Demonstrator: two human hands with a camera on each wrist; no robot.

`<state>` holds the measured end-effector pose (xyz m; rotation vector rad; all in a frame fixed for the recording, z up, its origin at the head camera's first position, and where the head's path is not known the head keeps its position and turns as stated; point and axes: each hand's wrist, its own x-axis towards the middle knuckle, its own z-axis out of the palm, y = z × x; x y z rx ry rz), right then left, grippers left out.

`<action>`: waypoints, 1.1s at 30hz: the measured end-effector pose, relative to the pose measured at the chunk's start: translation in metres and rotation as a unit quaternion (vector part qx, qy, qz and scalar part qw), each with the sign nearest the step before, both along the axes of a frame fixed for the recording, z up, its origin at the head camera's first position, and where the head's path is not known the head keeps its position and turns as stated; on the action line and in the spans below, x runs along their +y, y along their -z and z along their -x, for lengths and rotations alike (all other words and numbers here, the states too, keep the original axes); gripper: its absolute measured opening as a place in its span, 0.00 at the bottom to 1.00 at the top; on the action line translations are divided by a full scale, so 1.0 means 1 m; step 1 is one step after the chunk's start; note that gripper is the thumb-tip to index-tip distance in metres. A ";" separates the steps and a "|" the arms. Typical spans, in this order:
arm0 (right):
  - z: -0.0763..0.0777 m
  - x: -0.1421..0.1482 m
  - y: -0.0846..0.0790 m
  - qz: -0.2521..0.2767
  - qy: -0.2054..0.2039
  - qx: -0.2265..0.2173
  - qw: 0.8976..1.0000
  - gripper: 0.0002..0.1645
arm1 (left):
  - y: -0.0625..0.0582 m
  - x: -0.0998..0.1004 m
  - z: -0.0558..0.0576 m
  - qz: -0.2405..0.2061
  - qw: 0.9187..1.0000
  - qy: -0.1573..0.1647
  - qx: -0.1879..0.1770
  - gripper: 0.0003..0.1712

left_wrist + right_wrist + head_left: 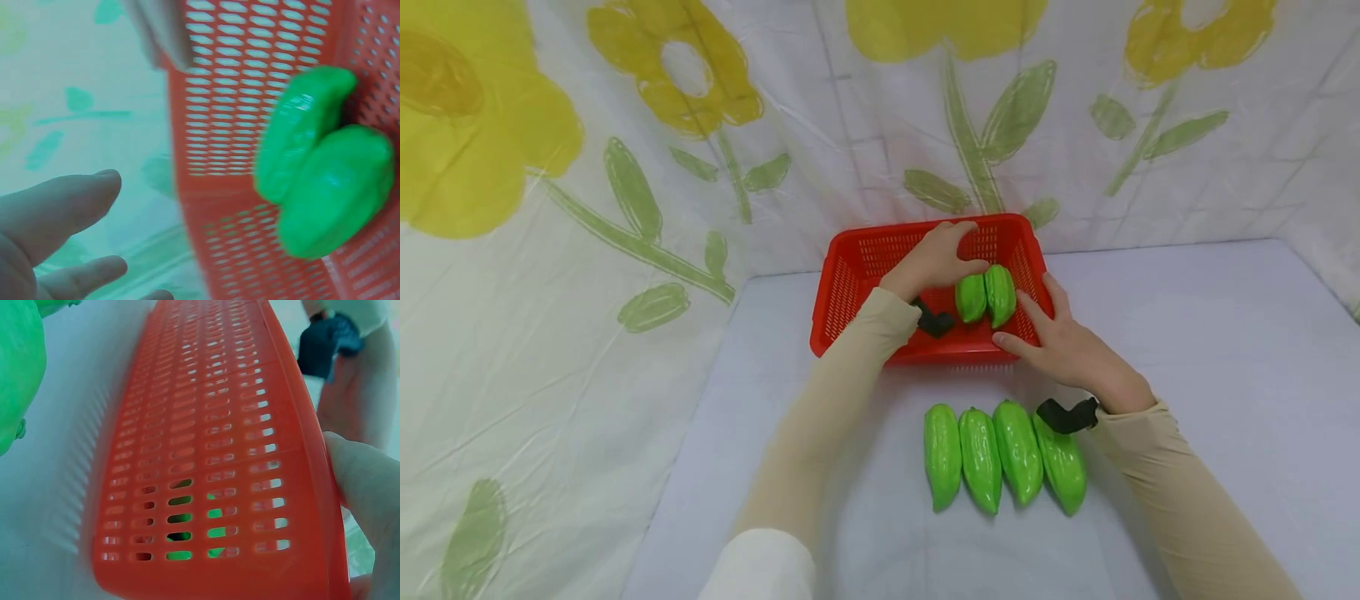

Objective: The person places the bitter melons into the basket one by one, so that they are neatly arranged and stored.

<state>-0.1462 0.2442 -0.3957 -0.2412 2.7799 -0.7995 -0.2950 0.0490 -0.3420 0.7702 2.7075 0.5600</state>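
Note:
Two glossy, ridged green bitter melons [972, 297] lie side by side inside the red plastic basket [917, 354], toward its right end. Above the basket, my left hand [934, 260] has thumb and fingers spread; in the left wrist view its thumb [69, 209] stands apart from the melons [337, 194]. My right hand [1060, 337] spreads over the front right corner, its straight fingers about the right rim. The right wrist view has its thumb [359, 481] lying at the rim. Neither hand holds a melon.
Several more bitter melons [981, 458] lie in a row on the white table [1210, 350], in front of the basket. The rightmost is partly under my right wrist's black camera mount [1067, 415]. A curtain with yellow flowers [895, 158] hangs close behind the basket.

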 end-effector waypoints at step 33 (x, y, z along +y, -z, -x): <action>0.002 -0.001 0.003 -0.015 -0.001 0.005 1.000 0.61 | -0.007 -0.111 -0.179 -0.115 0.983 0.041 0.134 0.42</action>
